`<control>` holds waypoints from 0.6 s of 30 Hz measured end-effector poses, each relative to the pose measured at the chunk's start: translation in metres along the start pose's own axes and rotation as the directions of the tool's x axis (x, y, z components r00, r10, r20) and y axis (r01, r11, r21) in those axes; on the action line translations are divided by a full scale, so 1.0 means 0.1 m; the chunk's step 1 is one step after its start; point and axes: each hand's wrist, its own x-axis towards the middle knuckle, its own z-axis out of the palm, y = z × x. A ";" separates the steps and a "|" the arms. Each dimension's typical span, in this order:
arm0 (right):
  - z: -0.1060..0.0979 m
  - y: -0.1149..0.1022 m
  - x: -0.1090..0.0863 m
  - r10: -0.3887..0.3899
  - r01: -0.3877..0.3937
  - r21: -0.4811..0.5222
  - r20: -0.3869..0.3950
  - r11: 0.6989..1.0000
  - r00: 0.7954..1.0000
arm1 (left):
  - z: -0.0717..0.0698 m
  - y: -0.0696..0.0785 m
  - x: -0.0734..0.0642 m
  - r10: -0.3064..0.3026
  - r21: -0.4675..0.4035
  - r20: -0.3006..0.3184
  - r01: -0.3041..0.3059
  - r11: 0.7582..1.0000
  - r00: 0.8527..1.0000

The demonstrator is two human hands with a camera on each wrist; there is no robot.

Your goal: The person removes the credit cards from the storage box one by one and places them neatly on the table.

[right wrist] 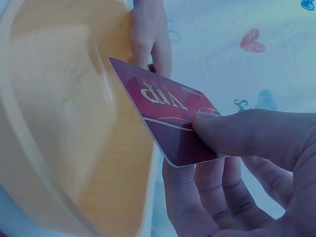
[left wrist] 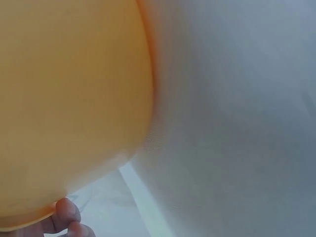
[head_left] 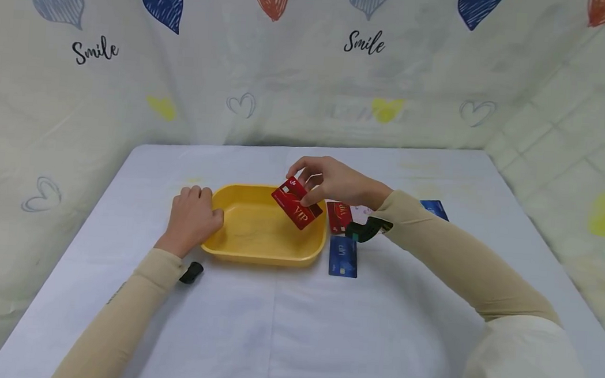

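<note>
A red VIP card (head_left: 297,203) is pinched between the thumb and fingers of my right hand (head_left: 329,179), tilted over the right part of a yellow tray (head_left: 264,260). In the right wrist view the thumb presses on the face of the red card (right wrist: 170,113), with the fingers behind it. My left hand (head_left: 192,220) grips the tray's left end, thumb at the rim. In the left wrist view, fingertips (left wrist: 67,211) curl under the edge of the tray (left wrist: 74,98). The tray's inside shows bare yellow.
Right of the tray lie another red VIP card (head_left: 339,217), a blue VIP card (head_left: 343,256) and a pale patterned card (head_left: 360,214), partly hidden by the right wrist. Farther right, a blue card (head_left: 435,208) shows behind the sleeve. White cloth (head_left: 273,326) covers the table.
</note>
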 end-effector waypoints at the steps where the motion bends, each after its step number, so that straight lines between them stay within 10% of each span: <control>1: -0.02 0.02 -0.02 0.007 -0.007 0.010 -0.012 1.000 1.000 | 0.00 0.00 0.00 0.000 0.001 0.001 0.000 1.000 1.000; 18: -0.23 0.27 -0.45 0.132 -0.121 0.067 -0.182 0.990 0.975 | 0.01 0.04 0.01 -0.004 0.013 0.034 0.003 1.000 0.999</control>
